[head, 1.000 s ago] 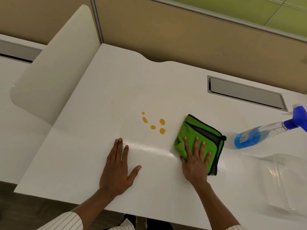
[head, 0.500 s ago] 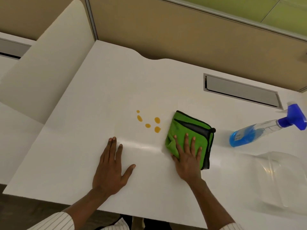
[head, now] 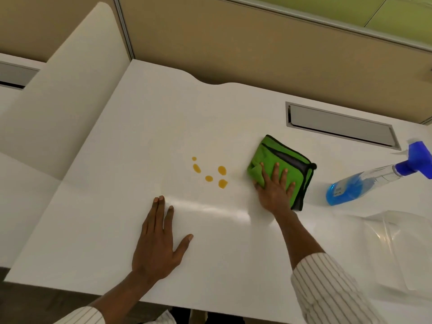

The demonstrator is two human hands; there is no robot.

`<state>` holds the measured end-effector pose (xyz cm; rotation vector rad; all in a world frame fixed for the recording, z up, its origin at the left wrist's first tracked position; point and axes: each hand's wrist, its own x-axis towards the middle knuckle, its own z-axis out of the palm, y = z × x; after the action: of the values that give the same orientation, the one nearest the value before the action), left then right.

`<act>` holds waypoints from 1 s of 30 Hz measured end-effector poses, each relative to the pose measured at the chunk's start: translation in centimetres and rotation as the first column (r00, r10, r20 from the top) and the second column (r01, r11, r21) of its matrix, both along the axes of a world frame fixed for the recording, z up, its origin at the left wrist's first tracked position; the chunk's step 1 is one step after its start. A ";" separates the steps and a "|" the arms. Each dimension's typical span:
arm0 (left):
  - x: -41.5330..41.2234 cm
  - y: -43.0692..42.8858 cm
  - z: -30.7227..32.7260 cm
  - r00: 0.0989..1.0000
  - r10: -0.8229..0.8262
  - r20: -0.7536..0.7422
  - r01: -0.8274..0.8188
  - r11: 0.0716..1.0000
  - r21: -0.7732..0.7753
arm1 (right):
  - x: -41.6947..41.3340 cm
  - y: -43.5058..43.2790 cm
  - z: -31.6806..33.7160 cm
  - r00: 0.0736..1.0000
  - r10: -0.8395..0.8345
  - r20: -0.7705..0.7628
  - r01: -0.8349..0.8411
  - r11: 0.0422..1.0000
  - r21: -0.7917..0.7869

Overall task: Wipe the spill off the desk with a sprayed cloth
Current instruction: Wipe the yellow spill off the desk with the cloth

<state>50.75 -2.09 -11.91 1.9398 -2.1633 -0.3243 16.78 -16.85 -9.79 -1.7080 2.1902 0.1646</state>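
Observation:
Several small orange-yellow drops of spill (head: 211, 172) dot the middle of the white desk (head: 140, 127). Just right of them lies a folded green cloth (head: 287, 160) with dark edging. My right hand (head: 274, 187) presses flat on the cloth's near left part, fingers spread, thumb tucked under its bunched left edge. My left hand (head: 159, 239) rests flat and open on the desk, near the front edge, below and left of the drops. A spray bottle (head: 364, 183) with blue liquid and a blue trigger head lies on its side to the right of the cloth.
A clear plastic container (head: 397, 249) sits at the near right. A grey cable slot (head: 339, 123) is set into the desk behind the cloth. A white divider panel (head: 60, 90) rises on the left, and a tan partition wall stands behind.
My right hand has slid the cloth a little leftward, closer to the drops. My left hand has stayed flat in place.

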 end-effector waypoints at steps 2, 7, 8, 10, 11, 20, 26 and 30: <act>0.1 0.0 0.1 1.000 0.004 -0.005 -0.004 1.000 0.000 | 0.2 -3.4 0.8 1.000 0.024 0.016 -0.025 0.999 0.038; 0.2 0.1 0.1 0.999 0.006 -0.032 -0.007 1.000 -0.010 | 1.5 -5.7 1.3 0.994 0.103 0.025 -0.105 0.992 0.065; 0.2 0.1 0.1 1.000 0.007 -0.030 -0.007 1.000 -0.005 | 1.6 -5.0 1.2 0.990 0.139 0.017 -0.140 0.988 0.058; 0.2 0.1 0.2 1.000 0.006 -0.024 -0.006 1.000 -0.002 | 1.9 -2.2 1.0 0.977 0.214 0.007 -0.214 0.976 0.039; 0.2 0.1 0.2 1.000 0.007 -0.023 -0.007 1.000 -0.002 | 2.2 -0.2 0.7 0.971 0.237 0.008 -0.237 0.971 0.025; 0.1 -0.2 0.1 1.000 0.009 -0.013 -0.009 1.000 0.001 | 1.9 19.9 0.1 0.973 0.222 -0.069 -0.229 0.968 -0.106; -0.1 -0.1 0.2 1.000 0.006 -0.015 -0.006 1.000 -0.003 | -1.3 19.7 -0.9 0.991 -0.060 -0.122 0.046 0.992 -0.117; -0.1 -0.1 0.1 1.000 0.007 -0.012 -0.007 1.000 0.004 | 4.0 17.3 -1.5 0.973 -0.218 -0.070 0.210 0.971 -0.113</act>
<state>50.65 -2.21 -11.80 1.9421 -2.1499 -0.3377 20.74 0.42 -11.29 -1.5269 2.4655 0.0654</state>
